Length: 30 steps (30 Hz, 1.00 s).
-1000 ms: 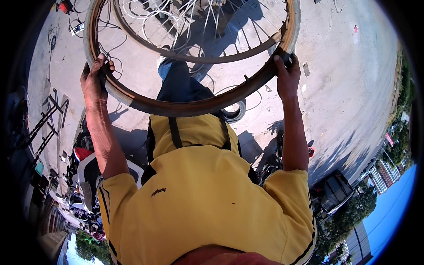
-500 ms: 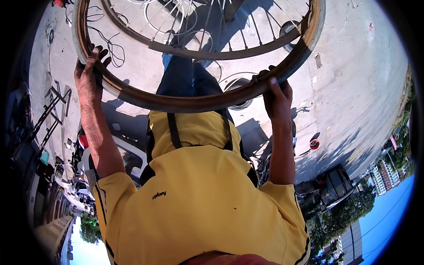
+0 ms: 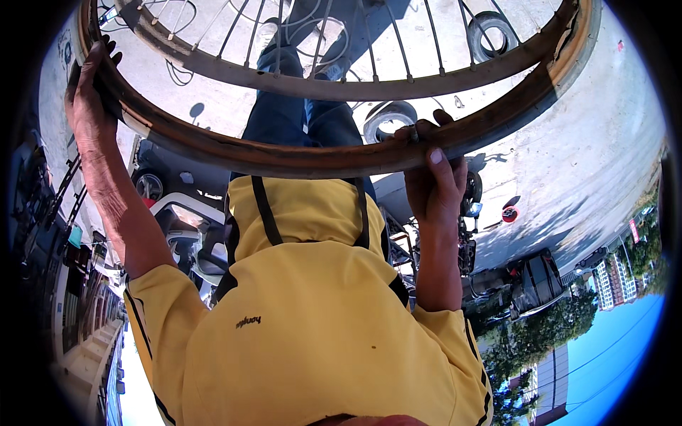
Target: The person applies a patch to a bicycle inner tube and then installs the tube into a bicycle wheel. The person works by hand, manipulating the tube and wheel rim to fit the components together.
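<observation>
A worn brown tyre (image 3: 312,157) hangs loose below a spoked wheel rim (image 3: 334,88), with a gap between the two along the near side. Up at the right the tyre comes close to the rim; the upper part of both is cut off by the picture's edge. My left hand (image 3: 92,96) is wrapped round the tyre on the left, thumb on its top face. My right hand (image 3: 435,170) grips the tyre's near edge right of centre, its thumb in front and fingers partly hidden behind the tyre.
Two dark tyres lie on the concrete, one (image 3: 513,41) at the far right and another (image 3: 369,126) beyond my right hand. A red container (image 3: 510,214) stands to the right. Vehicle parts (image 3: 192,220) sit at my left side, and a dark vehicle (image 3: 536,284) is behind right.
My left hand has moved left and upward with the tyre's edge. My right hand sits a little lower on the tyre. Tyre and rim now appear larger and shifted.
</observation>
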Each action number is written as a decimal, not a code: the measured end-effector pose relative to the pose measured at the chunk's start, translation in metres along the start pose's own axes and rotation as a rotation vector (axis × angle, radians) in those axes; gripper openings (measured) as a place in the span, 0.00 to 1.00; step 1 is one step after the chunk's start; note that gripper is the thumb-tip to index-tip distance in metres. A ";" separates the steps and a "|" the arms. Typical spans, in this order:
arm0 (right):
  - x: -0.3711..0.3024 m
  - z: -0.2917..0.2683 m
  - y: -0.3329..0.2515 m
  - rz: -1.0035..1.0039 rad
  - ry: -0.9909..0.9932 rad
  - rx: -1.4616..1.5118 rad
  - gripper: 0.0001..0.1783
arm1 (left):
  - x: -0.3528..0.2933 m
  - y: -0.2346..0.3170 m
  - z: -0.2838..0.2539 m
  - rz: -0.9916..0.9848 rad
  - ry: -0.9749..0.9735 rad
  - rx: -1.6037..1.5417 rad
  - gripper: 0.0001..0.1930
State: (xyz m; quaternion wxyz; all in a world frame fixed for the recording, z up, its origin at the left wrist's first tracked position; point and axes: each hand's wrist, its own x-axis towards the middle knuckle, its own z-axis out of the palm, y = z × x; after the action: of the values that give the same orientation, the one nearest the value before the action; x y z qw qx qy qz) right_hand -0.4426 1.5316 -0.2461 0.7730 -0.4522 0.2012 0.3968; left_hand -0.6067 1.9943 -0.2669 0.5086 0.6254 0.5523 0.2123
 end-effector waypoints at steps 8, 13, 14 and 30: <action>-0.003 0.005 0.004 -0.035 0.073 0.123 0.25 | -0.038 0.006 0.030 0.511 0.091 0.696 0.47; -0.008 0.004 0.006 -0.050 0.096 0.095 0.27 | -0.016 0.007 0.016 0.033 -0.135 0.097 0.41; -0.010 0.004 0.007 -0.052 0.089 0.085 0.27 | -0.006 0.006 0.014 -0.015 -0.186 0.017 0.36; -0.008 -0.020 -0.001 -0.174 0.191 -0.141 0.31 | -0.005 -0.010 0.034 -0.055 -0.182 -0.068 0.18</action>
State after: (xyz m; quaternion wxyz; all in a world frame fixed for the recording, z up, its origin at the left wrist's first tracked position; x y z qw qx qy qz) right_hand -0.4456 1.5108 -0.2499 0.7481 -0.5568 0.2057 0.2967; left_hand -0.5851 1.9749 -0.2872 0.5834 0.6090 0.5134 0.1590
